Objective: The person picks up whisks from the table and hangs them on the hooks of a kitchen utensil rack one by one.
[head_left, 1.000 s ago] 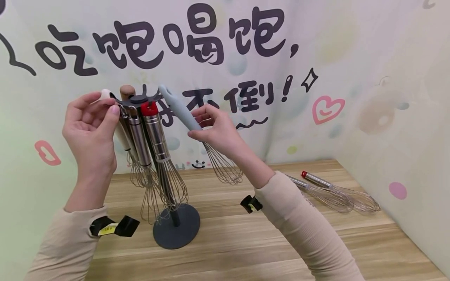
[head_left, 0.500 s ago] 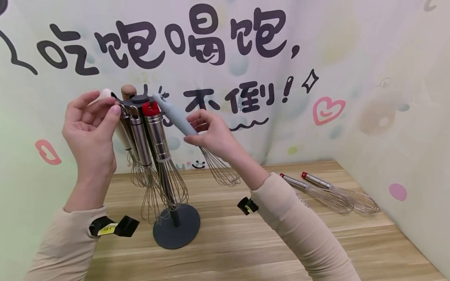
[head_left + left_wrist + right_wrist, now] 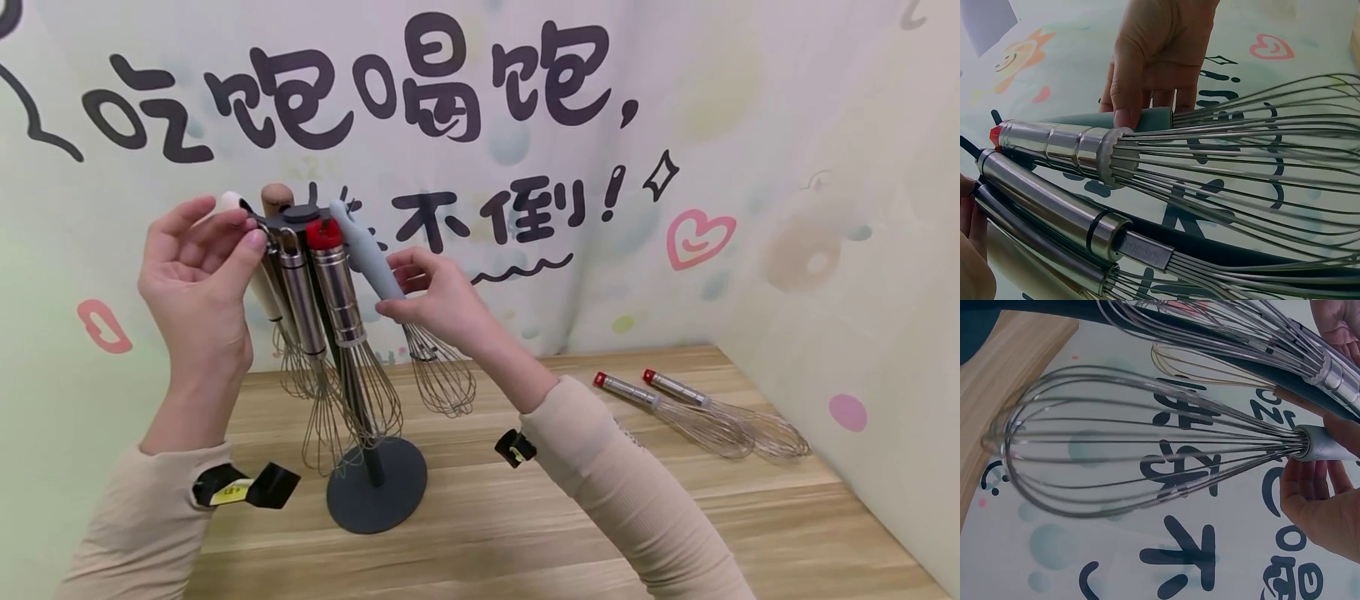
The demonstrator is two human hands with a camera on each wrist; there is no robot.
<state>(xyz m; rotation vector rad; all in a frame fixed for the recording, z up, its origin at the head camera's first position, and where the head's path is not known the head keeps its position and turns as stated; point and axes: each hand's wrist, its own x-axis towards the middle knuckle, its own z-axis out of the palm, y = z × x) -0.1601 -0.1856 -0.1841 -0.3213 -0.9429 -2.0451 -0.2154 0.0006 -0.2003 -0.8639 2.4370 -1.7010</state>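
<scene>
A dark whisk stand (image 3: 393, 504) carries several hanging whisks round its top. My left hand (image 3: 201, 267) pinches the stand's top at a hook on the left, beside a white handle end (image 3: 231, 200). With fingers and thumb, my right hand (image 3: 446, 302) grips a light blue whisk (image 3: 365, 250) low on its handle. Its top end is at the stand's right side, and its wire loops (image 3: 1147, 440) slant down to the right. Between the hands hang a red-topped steel whisk (image 3: 337, 292) and a plain steel whisk (image 3: 1047, 200). A wooden handle (image 3: 277, 197) shows behind.
Two red-ended steel whisks (image 3: 626, 390) (image 3: 678, 387) lie side by side at the right of the wooden table (image 3: 465, 533). A printed wall sheet (image 3: 787, 150) stands behind the table. Black tags (image 3: 272, 486) hang from both sleeves.
My right hand has brought the light blue whisk left and down, closer to the stand, and its slant is steeper. The left hand keeps its grip at the stand's top.
</scene>
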